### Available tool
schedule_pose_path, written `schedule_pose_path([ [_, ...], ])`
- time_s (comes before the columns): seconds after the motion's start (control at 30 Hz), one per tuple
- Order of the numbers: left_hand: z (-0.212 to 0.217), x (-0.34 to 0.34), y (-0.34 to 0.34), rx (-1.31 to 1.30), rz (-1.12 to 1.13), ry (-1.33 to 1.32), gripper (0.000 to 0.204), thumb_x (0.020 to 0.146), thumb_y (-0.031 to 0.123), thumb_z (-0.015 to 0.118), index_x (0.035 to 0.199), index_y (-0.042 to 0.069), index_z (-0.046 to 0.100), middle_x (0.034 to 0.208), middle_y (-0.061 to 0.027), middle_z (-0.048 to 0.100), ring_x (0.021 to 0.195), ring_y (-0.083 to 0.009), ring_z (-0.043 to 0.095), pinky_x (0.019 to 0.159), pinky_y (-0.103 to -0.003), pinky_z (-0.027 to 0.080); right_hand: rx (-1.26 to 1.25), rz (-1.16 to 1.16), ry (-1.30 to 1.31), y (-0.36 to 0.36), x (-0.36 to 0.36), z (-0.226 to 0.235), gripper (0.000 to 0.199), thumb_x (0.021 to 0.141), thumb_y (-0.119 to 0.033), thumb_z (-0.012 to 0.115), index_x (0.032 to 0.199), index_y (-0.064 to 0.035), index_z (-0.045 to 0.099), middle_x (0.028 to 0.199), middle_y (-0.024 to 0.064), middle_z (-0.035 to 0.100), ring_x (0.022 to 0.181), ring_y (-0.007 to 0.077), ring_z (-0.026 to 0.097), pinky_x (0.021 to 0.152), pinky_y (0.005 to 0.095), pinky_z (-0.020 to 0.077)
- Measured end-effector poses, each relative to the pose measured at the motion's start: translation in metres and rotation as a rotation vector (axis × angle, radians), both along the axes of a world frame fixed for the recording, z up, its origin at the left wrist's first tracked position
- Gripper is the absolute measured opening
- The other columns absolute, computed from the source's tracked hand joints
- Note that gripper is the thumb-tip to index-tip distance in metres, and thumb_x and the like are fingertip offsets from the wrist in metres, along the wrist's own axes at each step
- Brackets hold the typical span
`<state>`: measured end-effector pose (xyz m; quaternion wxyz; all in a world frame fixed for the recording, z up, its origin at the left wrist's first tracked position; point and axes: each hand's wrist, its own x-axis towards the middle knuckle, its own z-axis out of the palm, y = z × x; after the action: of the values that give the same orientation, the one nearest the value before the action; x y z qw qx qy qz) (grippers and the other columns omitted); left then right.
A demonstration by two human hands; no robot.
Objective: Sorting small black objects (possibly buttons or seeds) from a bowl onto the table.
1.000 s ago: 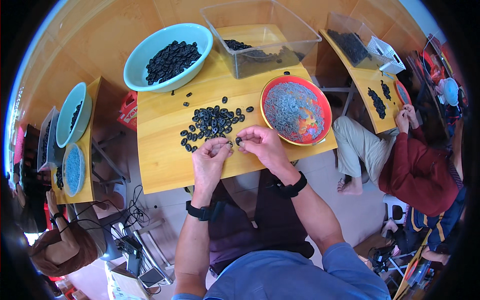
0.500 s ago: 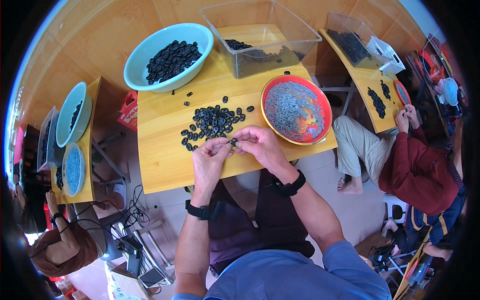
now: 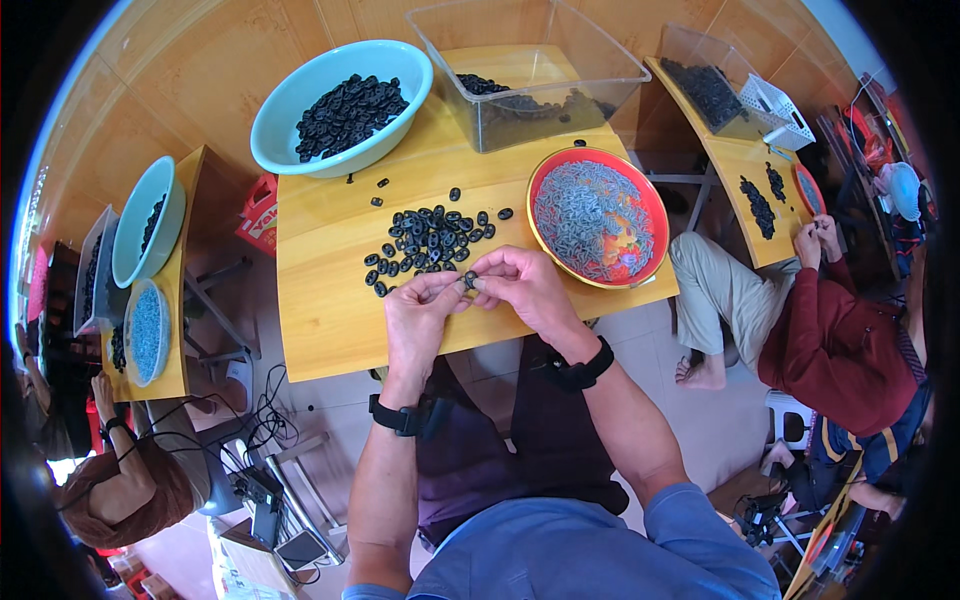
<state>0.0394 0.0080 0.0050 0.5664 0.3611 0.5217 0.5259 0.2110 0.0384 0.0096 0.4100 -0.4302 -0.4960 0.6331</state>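
A small black oval part with holes [image 3: 469, 281] sits pinched between my two hands, just above the table's near edge. My left hand [image 3: 424, 308] grips its left side with thumb and fingertips closed. From the other side my right hand [image 3: 522, 287] pinches it the same way; whether a screw is in it is too small to tell. Right beyond my fingers lies a loose pile of similar black oval parts [image 3: 432, 237]. To the right of my right hand stands a red bowl with a yellow rim [image 3: 660, 235], holding many small grey metal screw-like pieces [image 3: 582, 207].
A light-blue basin [image 3: 270, 140] of black parts and a clear plastic bin [image 3: 560, 125] stand at the back of the wooden table [image 3: 330, 330]. Other people sit at side tables left and right. Cables [image 3: 268, 425] and a metal stand are on the floor at left.
My hands stay pinched on the black part with only slight finger movement. The whole view has shifted a little; the pile and containers look unchanged.
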Motion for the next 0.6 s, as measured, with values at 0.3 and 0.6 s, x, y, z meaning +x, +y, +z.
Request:
schedule_pose_path([
  [0.3, 0.007, 0.004, -0.001, -0.025, 0.014, 0.02, 0.014, 0.089, -0.001, 0.07, 0.102, -0.009, 0.069, 0.091, -0.013, 0.073, 0.076, -0.0143, 0.071, 0.07, -0.024, 0.059, 0.017, 0.009, -0.006, 0.0, 0.0, -0.002, 0.013, 0.089, -0.001, 0.066, 0.1, 0.0059, 0.066, 0.082, 0.0102, 0.071, 0.068, 0.0122, 0.068, 0.064, 0.0252, 0.0556],
  [0.6, -0.003, -0.003, -0.008, 0.113, -0.157, 0.187, 0.025, 0.083, -0.001, 0.076, 0.107, -0.002, 0.069, 0.081, -0.0025, 0.07, 0.072, -0.0067, 0.064, 0.07, -0.023, 0.055, -0.033, 0.087, -0.037, 0.001, 0.006, 0.005, 0.013, 0.091, -0.006, 0.065, 0.101, 0.0029, 0.064, 0.078, 0.0056, 0.068, 0.064, 0.0099, 0.064, 0.058, 0.0236, 0.0518],
])
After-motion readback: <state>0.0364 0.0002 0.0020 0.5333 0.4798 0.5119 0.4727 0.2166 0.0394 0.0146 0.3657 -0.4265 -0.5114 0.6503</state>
